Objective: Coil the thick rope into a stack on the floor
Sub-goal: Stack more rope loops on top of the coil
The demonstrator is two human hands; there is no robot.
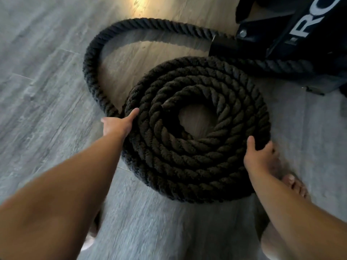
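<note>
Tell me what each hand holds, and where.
Both grip the coiled rope at its outer turn: left hand on the left side, right hand on the near-right side.

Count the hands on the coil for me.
2. The left hand holds the coil at its left edge, thumb on top; the right hand holds its near-right edge. Some fingers are hidden behind the coil.

Rope (169,166): thick twisted fibre strands, black, matt, coarse and fuzzy on the surface. Floor (47,81): grey planks with a wood-grain pattern, smooth, low sheen, with a bright glare patch near the top edge. Frame (300,40): black, smooth, semi-gloss finish with white lettering. Bolt (243,32) on Frame: bare bright metal, glossy.
</note>
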